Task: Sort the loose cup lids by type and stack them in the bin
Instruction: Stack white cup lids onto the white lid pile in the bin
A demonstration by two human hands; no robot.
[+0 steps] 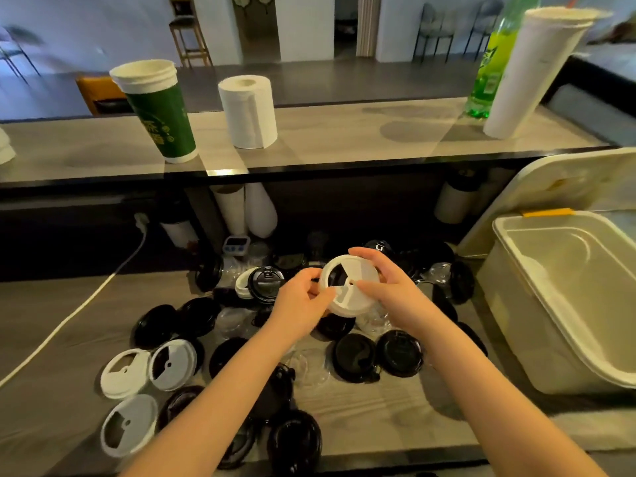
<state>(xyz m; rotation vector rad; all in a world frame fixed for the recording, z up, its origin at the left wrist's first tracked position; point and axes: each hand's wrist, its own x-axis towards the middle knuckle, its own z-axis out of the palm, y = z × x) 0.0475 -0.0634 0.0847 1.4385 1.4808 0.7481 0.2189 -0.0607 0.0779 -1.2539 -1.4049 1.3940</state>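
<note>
Both hands hold one white cup lid (358, 287) tilted up above the pile on the counter. My left hand (303, 297) pinches its lower left rim, and my right hand (389, 287) grips its right side. Loose black lids (399, 352), clear lids (309, 368) and three white lids (125, 373) lie scattered on the wooden counter below. The cream plastic bin (516, 277) stands open at the right, with its inside looking bare.
The bin's lid (564, 180) leans behind it. On the raised shelf stand a green cup stack (158, 115), a paper roll (249, 111), a white cup stack (530, 74) and a green bottle (495, 63). A white cable (86, 304) crosses the counter at left.
</note>
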